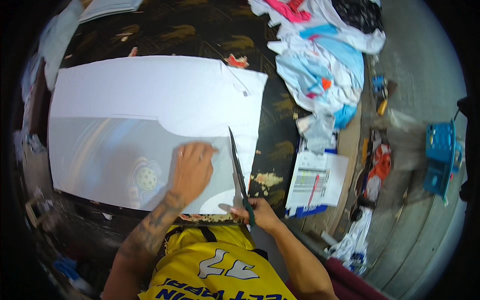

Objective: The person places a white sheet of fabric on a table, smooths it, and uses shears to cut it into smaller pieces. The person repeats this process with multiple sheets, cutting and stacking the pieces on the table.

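Note:
A wide sheet of fabric [115, 87] lies spread on the dark table, white at its far side and grey, with a printed picture, at its near side. On the grey part rests my left hand [192, 167], fingers apart and slightly bent, with nothing in them. My right hand [260, 212] grips long dark scissors [237, 162] by their green handles at the near right corner of the sheet. Their blades point away from me and look nearly closed, lying over the sheet's right part. Whether fabric is between the blades I cannot make out.
White and light-blue cloth scraps [325, 60] are heaped at the far right. Printed papers [315, 182] lie to the right of the scissors. A turquoise plastic stool [441, 157] stands on the wooden floor. Folded pale cloth [107, 9] sits at the far left.

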The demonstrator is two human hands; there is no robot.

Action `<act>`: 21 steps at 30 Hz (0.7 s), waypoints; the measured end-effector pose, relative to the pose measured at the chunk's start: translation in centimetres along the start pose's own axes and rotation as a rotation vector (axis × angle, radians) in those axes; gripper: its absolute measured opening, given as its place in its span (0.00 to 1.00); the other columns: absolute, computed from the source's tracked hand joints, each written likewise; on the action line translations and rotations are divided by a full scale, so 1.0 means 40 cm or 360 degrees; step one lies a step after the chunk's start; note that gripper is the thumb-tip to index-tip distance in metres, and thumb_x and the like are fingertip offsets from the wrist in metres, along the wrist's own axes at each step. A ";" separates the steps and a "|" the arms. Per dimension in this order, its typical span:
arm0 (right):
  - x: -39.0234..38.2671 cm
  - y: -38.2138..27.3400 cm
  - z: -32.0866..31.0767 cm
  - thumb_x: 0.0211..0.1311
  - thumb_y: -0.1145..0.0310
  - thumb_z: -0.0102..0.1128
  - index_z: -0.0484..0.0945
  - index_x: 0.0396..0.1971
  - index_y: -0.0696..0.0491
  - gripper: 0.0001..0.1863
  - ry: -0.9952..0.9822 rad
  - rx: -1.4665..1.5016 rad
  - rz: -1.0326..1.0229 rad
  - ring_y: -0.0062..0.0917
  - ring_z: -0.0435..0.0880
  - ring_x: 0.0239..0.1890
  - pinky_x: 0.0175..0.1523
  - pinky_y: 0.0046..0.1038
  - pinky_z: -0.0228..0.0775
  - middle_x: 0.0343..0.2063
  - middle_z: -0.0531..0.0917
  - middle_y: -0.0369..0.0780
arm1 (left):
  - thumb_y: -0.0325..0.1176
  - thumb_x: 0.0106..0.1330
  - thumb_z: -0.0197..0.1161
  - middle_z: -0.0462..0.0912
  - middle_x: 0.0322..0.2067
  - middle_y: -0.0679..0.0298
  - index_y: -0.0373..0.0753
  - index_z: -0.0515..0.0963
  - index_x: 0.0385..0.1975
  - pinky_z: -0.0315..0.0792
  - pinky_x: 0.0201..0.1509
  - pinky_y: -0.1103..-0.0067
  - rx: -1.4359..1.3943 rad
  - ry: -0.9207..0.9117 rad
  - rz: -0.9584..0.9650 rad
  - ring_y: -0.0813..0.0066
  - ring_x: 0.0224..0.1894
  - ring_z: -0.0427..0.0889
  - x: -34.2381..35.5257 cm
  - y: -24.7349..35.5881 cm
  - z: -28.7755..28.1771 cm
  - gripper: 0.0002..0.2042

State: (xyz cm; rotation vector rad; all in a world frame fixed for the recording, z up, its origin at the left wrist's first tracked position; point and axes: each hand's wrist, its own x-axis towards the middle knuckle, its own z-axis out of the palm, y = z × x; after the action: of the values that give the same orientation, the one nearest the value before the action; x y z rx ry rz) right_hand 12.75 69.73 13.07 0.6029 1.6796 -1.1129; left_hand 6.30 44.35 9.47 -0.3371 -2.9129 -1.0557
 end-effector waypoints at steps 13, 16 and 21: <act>0.205 -0.442 -0.487 0.60 0.32 0.75 0.82 0.49 0.54 0.37 -0.0704 -0.1975 -0.0400 0.39 0.86 0.45 0.55 0.40 0.76 0.38 0.88 0.47 | 0.40 0.65 0.64 0.79 0.58 0.63 0.42 0.80 0.57 0.63 0.70 0.60 0.0367 0.0140 -0.0140 0.67 0.64 0.74 -0.144 0.088 0.169 0.21; 0.255 -0.516 -0.457 0.58 0.36 0.78 0.82 0.49 0.55 0.37 -0.0753 -0.2207 -0.0427 0.39 0.86 0.44 0.54 0.40 0.77 0.38 0.88 0.47 | 0.41 0.62 0.65 0.79 0.58 0.63 0.41 0.80 0.57 0.64 0.69 0.58 0.0374 0.0154 -0.0133 0.66 0.63 0.75 -0.131 0.077 0.172 0.23; 0.250 -0.530 -0.442 0.55 0.36 0.80 0.81 0.37 0.57 0.35 -0.0695 -0.2297 -0.0444 0.37 0.85 0.37 0.47 0.41 0.75 0.29 0.85 0.45 | 0.41 0.60 0.65 0.79 0.58 0.63 0.41 0.80 0.56 0.65 0.68 0.58 0.0396 0.0160 -0.0120 0.66 0.62 0.76 -0.130 0.081 0.170 0.23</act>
State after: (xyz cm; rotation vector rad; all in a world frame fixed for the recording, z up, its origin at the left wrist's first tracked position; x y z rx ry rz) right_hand -16.20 74.62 13.69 -0.7493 1.6994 0.0234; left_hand 12.38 50.09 5.78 -0.1623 -2.9391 -0.6824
